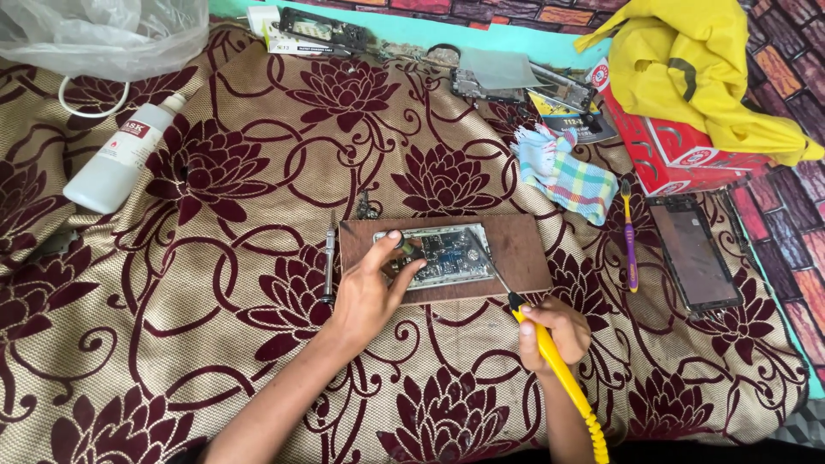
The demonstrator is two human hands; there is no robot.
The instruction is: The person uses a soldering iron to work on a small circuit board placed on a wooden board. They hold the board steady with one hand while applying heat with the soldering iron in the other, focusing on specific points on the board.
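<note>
An opened phone body (438, 254) with its circuit board showing lies on a brown wooden board (516, 245). My left hand (369, 292) rests on the phone's left end, pinching a small dark tool between thumb and finger. My right hand (554, 333) grips a yellow-handled soldering iron (550, 344), whose thin metal tip reaches up to the phone's right part.
A metal screwdriver (329, 266) lies left of the board. A white plastic bottle (116, 159) sits far left, a checked cloth (567, 176), purple toothbrush (629, 241) and phone screen (693, 253) to the right. A red box (662, 146) under yellow fabric (687, 60) stands at back right.
</note>
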